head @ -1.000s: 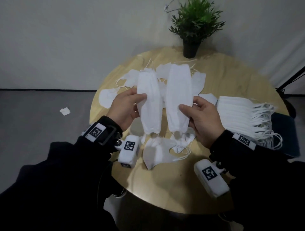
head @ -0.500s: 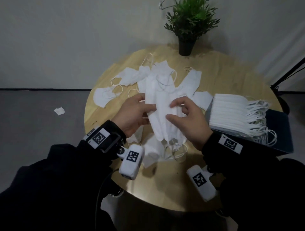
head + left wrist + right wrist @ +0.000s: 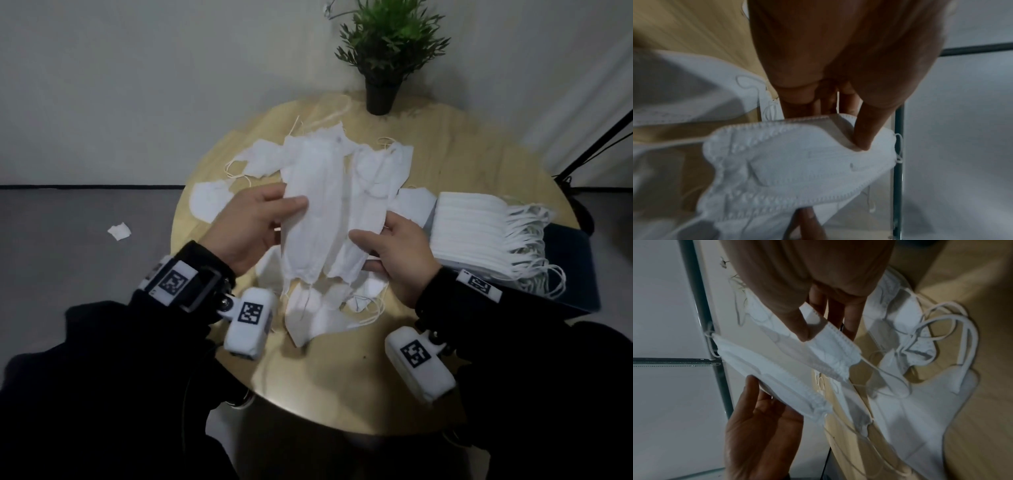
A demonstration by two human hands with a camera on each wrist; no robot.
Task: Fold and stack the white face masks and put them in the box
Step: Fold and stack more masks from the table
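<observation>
While the left hand pinches one folded mask between thumb and fingers, the right hand pinches a second mask beside it, both above loose masks on the table; stacked masks fill the box.

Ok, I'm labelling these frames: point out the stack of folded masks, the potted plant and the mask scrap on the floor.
stack of folded masks (image 3: pixel 469 233): head view, top layer.
potted plant (image 3: pixel 382 97): head view, black pot.
mask scrap (image 3: pixel 120 232): head view, its middle.

White masks, pale wood-grain table, green plant in black pot.
</observation>
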